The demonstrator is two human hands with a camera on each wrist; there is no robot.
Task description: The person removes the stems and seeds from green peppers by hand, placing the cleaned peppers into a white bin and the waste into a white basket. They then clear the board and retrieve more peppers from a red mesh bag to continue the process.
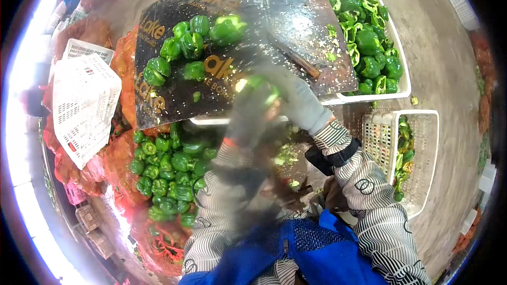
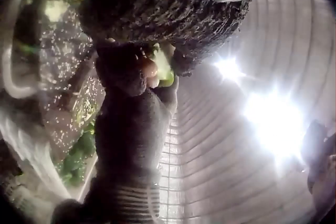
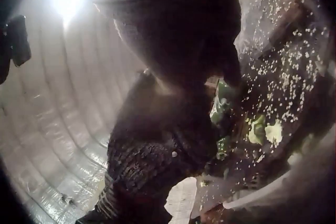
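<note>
Brownish, dusty floor [image 1: 449, 63] surrounds the workplace, with bright light along the far left. Nearest, striped sleeves converge above a blue garment [image 1: 301, 243]. The gloved left hand [image 1: 248, 113] and grey-gloved right hand [image 1: 303, 103] meet over the near edge of the tabletop [image 1: 280, 0], a dark board printed with gold lettering. Between them is a glossy green bell pepper [image 1: 259, 81]; both grips are closed around it, scarcely open, probably so that each hand steadies it against the other. Pale flesh shows against its green skin, though motion blur hides its exact shape.

Below and left of the board, whole green peppers [image 1: 169, 174] lie heaped, seemingly within the left hand's reach. On the board, more green peppers [image 1: 191, 45] sit grouped left, perhaps leaving working room at the right, amid scattered pale seeds. A wooden-handled knife [image 1: 303, 66] lies with its handle towards the right hand, probably for easy pick-up. Right of it, a white tray [image 1: 405, 76] holds opened peppers, conveniently alongside; a white perforated basket [image 1: 379, 133] stands nearer. Farther left are white slatted baskets [image 1: 87, 105] and red mesh sacks [image 1: 124, 163].
</note>
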